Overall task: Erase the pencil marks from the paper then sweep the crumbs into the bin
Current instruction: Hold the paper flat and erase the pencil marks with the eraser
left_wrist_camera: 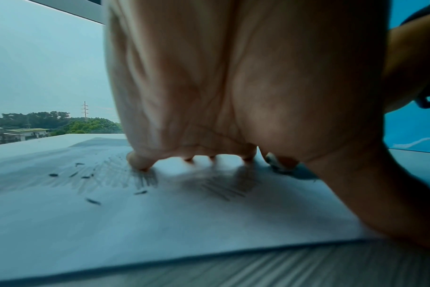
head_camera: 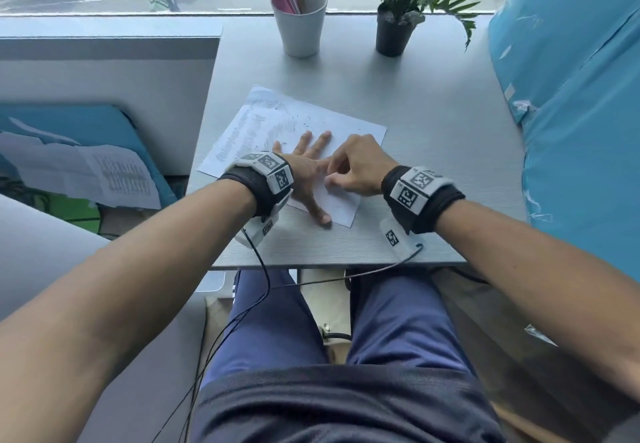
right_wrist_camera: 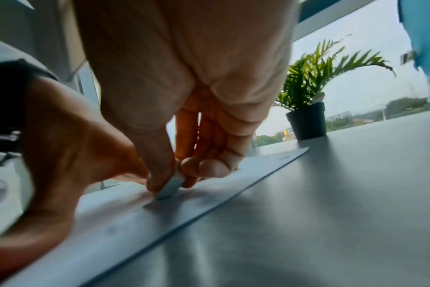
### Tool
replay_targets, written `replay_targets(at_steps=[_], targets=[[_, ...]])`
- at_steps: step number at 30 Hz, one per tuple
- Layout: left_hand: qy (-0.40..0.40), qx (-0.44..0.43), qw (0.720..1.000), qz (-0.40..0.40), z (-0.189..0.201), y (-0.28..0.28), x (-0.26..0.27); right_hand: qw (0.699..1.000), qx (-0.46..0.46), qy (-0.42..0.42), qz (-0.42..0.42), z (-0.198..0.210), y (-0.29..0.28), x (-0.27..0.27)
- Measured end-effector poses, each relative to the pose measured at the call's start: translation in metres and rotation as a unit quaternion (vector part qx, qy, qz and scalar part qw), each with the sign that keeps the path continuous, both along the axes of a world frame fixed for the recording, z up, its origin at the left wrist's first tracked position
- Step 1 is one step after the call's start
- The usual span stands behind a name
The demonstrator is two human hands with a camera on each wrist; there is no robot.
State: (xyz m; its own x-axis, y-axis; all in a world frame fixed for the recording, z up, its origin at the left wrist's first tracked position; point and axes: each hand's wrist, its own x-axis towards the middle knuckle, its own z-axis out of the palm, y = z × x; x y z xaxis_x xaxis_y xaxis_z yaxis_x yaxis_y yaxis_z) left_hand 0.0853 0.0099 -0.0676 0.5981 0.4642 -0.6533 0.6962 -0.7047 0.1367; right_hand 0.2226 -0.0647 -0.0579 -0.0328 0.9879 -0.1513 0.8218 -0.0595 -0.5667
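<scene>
White rubber on pencil-marked paper; erasing under way

Our right hand (head_camera: 358,165) pinches the small white eraser (right_wrist_camera: 171,188) onto the white paper sheet (head_camera: 341,130); our left hand (head_camera: 304,172), fingers spread flat, pins it just beside.

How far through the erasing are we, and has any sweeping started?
Partly erased: dark crumbs lie on the paper, but pencil marks remain. In hand: the left hand presses the sheet flat while the right hand pinches the eraser against it. Left: the remaining marks and all sweeping; no bin is in view.
</scene>
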Motion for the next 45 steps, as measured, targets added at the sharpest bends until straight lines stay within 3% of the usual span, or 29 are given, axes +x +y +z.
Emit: replay_targets(at_steps=[4,8,12,16,20,24,28,32,36,40,43,45], targets=[[0.014,0.006,1.000,-0.004,-0.001,-0.001,0.001,0.994,-0.041,-0.015,0.097,-0.001,-0.010,-0.011],[-0.008,-0.003,1.000,0.002,0.001,-0.001,-0.001,1.000,0.001,-0.017,0.013,0.005,0.003,0.008],[0.000,0.003,1.000,0.001,-0.002,0.002,-0.003,0.994,-0.045,-0.015,0.102,0.003,-0.015,-0.006],[-0.011,-0.002,1.000,-0.003,-0.001,0.001,-0.001,1.000,-0.003,-0.002,0.016,0.003,-0.004,0.011],[0.002,0.007,1.000,-0.003,-0.004,0.002,-0.002,0.994,-0.034,-0.005,0.101,0.001,-0.019,-0.005],[-0.005,0.002,1.000,-0.004,0.000,0.001,-0.001,1.000,-0.001,-0.004,0.016,0.003,-0.003,0.012],[0.005,0.010,1.000,-0.001,-0.001,-0.001,-0.001,0.995,-0.025,-0.009,0.098,0.000,-0.019,-0.004],[-0.005,0.002,1.000,-0.006,0.003,-0.001,-0.001,1.000,-0.001,-0.014,0.009,0.003,-0.002,0.016],[0.001,0.013,1.000,-0.004,0.000,-0.001,-0.001,0.996,-0.038,-0.013,0.086,-0.001,-0.016,0.002],[-0.001,0.003,1.000,-0.003,0.002,0.001,-0.001,1.000,-0.003,-0.009,-0.002,0.002,-0.003,0.020],[0.004,0.006,1.000,-0.001,0.001,0.000,-0.002,0.997,-0.037,-0.011,0.071,0.000,-0.016,0.003],[0.001,0.007,1.000,-0.004,-0.001,0.002,-0.001,0.997,-0.046,-0.011,0.068,0.002,-0.014,0.008]])
